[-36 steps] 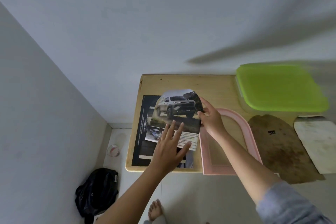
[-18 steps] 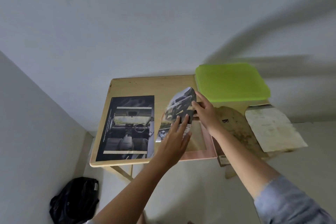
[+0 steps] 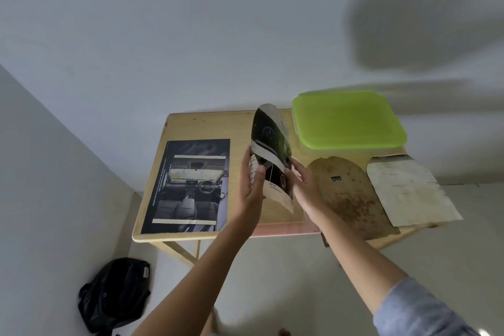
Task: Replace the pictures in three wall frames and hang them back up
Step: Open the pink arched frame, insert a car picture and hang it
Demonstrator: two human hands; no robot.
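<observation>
my left hand (image 3: 252, 191) and right hand (image 3: 305, 185) each pinch an edge of the picture (image 3: 270, 150), bowed above the pink frame (image 3: 283, 228); i reckon squeezing harder could crease it.

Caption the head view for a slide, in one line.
Left hand and right hand hold a curled, arch-cut picture over the pink frame on the wooden table, beside a car-interior print.

It looked like a plain room at home: bare white walls (image 3: 191, 35), a small wooden surface (image 3: 207, 125), a black bag (image 3: 114, 294) on the floor (image 3: 272, 267)
</observation>
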